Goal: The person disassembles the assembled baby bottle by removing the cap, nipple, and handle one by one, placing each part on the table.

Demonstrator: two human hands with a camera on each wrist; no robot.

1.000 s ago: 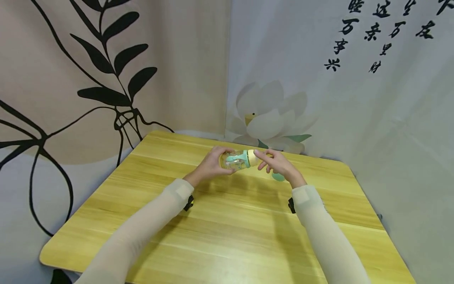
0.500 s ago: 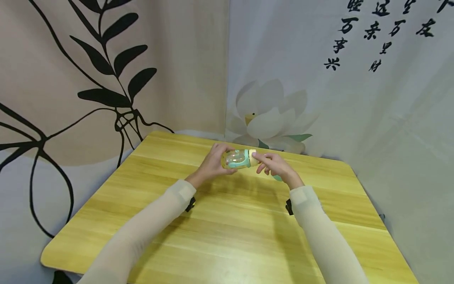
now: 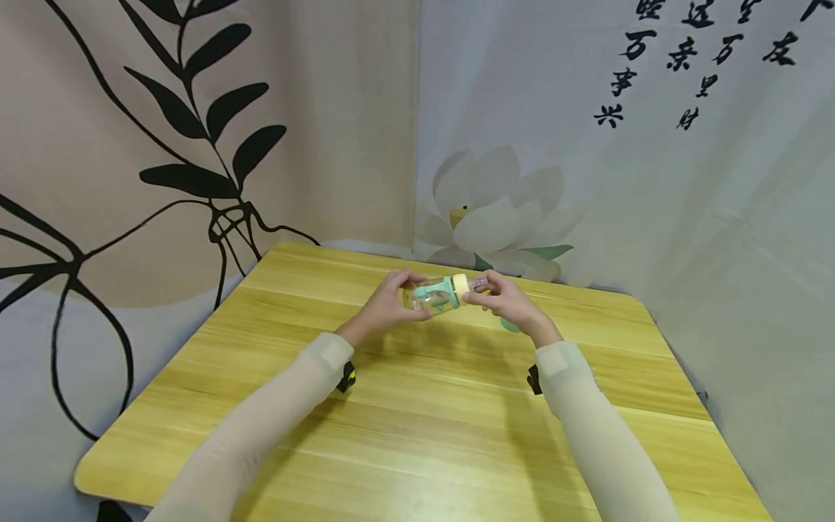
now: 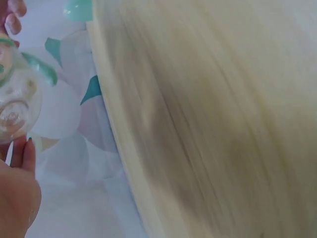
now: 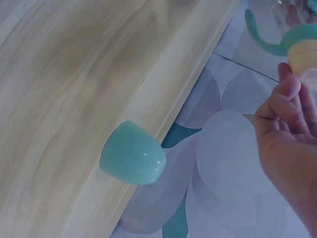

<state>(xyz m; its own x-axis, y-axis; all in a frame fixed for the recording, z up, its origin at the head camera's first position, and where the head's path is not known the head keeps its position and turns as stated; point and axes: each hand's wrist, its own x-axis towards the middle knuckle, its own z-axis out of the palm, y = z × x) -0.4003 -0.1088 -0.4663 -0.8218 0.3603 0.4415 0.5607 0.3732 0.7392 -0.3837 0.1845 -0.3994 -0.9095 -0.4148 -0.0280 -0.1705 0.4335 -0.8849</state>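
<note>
A clear baby bottle (image 3: 435, 296) with mint-green handles and a pale yellow collar (image 3: 460, 288) is held sideways above the far part of the table. My left hand (image 3: 386, 299) grips its base end, thumb above and fingers below. At the other end, my right hand (image 3: 512, 301) has its thumb against the collar and its forefinger by the translucent teat (image 3: 478, 283). In the right wrist view, the curled fingers of that hand sit right at the collar. A mint-green bottle cap (image 5: 132, 154) stands on the table near its far edge, partly hidden behind the right hand in the head view.
The yellow wood-grain table (image 3: 404, 428) has rounded corners. Its far edge lies close to a printed curtain (image 3: 352, 130) with black leaves, and a pale one (image 3: 652, 203) with a flower and lettering. Dark straps show at both wrists.
My right hand has shifted its fingers from an outstretched forefinger on the collar to a thumb-and-finger hold there. The teat now shows between them. The bottle has turned and tilted slightly in my left hand.
</note>
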